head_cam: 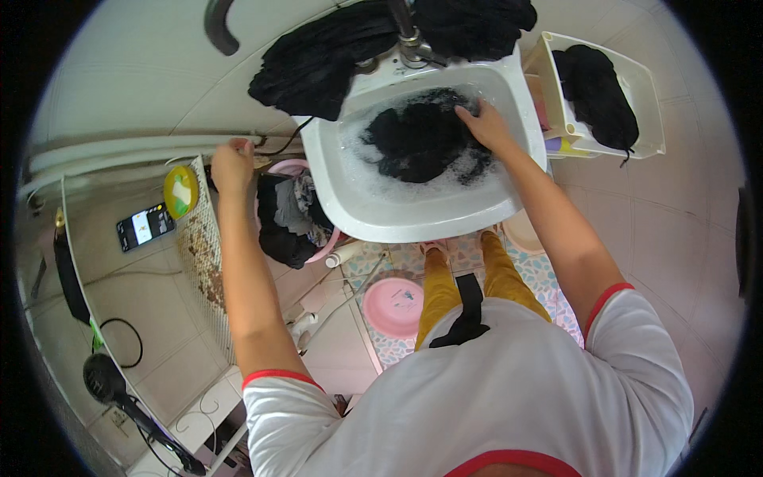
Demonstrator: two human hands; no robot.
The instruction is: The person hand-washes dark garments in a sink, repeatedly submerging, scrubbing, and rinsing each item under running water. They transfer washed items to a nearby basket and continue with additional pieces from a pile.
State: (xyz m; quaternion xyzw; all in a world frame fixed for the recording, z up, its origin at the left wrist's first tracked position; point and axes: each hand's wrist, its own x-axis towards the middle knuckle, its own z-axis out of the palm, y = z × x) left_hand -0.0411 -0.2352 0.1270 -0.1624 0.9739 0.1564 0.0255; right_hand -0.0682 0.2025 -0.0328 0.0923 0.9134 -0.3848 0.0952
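A black cloth (417,140) lies bunched in soapy water in the white washbasin (369,226). My right hand (486,125) is at the cloth's right side, thumb and fingers apart, fingertips touching or just above it; whether it pinches any fabric cannot be told. My left hand (233,164) is away to the left, by the white pipes (143,146) and over the end of a mesh shelf; its fingers are curled, and what they may hold is hidden. More black cloth (316,56) is draped over the basin's back edge on both sides of the metal faucet (411,47).
A pink basket (328,247) of dark and grey clothes stands below left of the basin. The white rack (647,89) at right holds a black garment (599,89). A yellow soap dish (180,191), phone (146,226) and shower head (104,378) are at left. A pink basin (393,307) sits on the floor.
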